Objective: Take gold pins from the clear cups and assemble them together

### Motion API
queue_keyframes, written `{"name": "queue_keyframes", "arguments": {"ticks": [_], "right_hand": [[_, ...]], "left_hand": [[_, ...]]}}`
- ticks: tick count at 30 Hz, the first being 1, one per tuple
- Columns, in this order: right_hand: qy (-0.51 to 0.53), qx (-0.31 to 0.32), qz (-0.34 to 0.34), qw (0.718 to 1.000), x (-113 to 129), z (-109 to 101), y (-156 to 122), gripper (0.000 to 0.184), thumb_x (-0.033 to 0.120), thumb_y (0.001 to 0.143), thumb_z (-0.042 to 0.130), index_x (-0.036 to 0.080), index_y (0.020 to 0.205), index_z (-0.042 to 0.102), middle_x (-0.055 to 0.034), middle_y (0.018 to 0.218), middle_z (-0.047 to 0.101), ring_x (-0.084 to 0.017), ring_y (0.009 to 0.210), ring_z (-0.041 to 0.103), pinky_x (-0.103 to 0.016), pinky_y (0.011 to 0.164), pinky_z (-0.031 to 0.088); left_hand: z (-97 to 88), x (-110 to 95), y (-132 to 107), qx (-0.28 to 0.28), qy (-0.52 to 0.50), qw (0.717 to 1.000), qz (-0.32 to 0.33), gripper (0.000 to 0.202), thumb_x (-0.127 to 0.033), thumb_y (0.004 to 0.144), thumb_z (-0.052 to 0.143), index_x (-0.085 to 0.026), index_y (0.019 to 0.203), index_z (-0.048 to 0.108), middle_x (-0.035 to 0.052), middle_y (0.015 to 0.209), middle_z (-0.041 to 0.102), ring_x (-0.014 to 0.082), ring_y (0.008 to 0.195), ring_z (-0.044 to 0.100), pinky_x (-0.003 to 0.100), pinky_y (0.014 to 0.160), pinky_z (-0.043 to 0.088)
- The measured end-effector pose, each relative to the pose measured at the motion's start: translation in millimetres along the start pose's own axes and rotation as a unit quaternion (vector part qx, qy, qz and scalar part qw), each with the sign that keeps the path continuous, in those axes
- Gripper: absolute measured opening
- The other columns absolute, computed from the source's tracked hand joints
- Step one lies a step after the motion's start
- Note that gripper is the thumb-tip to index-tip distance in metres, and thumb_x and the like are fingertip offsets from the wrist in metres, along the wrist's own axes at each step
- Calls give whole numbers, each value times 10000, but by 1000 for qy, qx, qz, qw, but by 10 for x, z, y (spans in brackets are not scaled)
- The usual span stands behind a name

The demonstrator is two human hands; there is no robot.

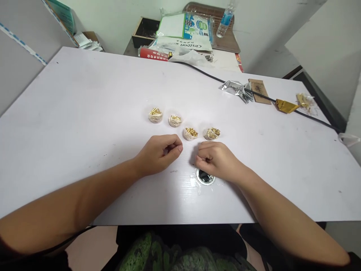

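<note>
Both of my hands rest on a white table (84,113) with fingers curled inward. My left hand (159,153) is a loose fist; something small may be pinched in it, but I cannot make it out. My right hand (216,160) is also closed, its fingertips tucked in, beside a small round dark-centred ring (205,177) on the table. Just beyond the hands stand several small clear dishes of gold-coloured metal pins: a far-left dish (155,115), a second dish (175,120), a third dish (191,133) and a right dish (211,133).
A black cable (214,78) crosses the far right of the table past silver foil bags (237,89), a brown card (260,91) and gold foil wrappers (286,105). Behind the table are a plastic bottle (226,19), printed bags and a red box (153,54).
</note>
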State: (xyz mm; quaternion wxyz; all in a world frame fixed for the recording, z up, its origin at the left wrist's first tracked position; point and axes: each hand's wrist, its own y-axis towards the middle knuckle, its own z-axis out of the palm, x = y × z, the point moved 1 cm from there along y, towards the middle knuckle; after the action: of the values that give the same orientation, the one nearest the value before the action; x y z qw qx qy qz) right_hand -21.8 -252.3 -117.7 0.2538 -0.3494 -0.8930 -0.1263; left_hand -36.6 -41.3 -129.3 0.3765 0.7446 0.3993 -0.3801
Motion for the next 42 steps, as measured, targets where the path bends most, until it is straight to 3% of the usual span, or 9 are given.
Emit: {"name": "queue_keyframes", "arguments": {"ticks": [5, 13, 28, 32, 37, 42], "right_hand": [[-10, 50, 5, 999, -9, 12, 27, 296, 150, 867, 472, 129, 577, 416, 1, 595, 481, -99, 623, 427, -290, 678, 275], [-14, 61, 4, 998, -50, 32, 37, 309, 162, 898, 450, 138, 600, 372, 5, 596, 470, -104, 614, 399, -286, 680, 269], [-56, 57, -8, 997, -32, 51, 46, 300, 156, 917, 430, 135, 618, 415, -1, 605, 464, -108, 622, 399, -300, 718, 295], [-42, 23, -18, 999, -41, 47, 35, 311, 149, 896, 446, 139, 593, 377, 10, 578, 438, -94, 590, 387, -277, 687, 314], [-27, -89, -49, 994, 10, 87, 30, 332, 154, 860, 478, 152, 562, 331, 21, 531, 386, -79, 525, 338, -238, 581, 304], [-82, -103, -68, 989, 91, 249, 74, 314, 203, 881, 487, 135, 575, 484, -7, 552, 515, -104, 578, 438, -275, 640, 316]], "left_hand": [[2, 2, -6, 10, 4, 1000, -10, 146, -178, 872, 519, -117, 745, 559, -41, 574, 465, 41, 504, 348, 161, 457, 303], [8, 18, -3, 19, 3, 1000, -5, 148, -173, 872, 525, -120, 738, 560, -51, 562, 447, 38, 504, 338, 156, 468, 302], [21, 39, -8, 24, 18, 1000, -2, 137, -186, 874, 530, -120, 760, 567, -49, 575, 472, 42, 519, 360, 163, 499, 329], [19, 26, -7, 29, 19, 999, -10, 144, -192, 875, 528, -123, 755, 568, -45, 583, 481, 49, 529, 379, 174, 504, 335], [41, 30, -5, 40, 28, 998, 34, 104, -174, 883, 520, -129, 822, 592, -21, 694, 541, 64, 619, 455, 188, 590, 395], [65, 40, 0, 47, 46, 994, 92, 107, -219, 898, 542, -136, 891, 609, -3, 775, 558, 78, 682, 490, 215, 664, 425]]}}
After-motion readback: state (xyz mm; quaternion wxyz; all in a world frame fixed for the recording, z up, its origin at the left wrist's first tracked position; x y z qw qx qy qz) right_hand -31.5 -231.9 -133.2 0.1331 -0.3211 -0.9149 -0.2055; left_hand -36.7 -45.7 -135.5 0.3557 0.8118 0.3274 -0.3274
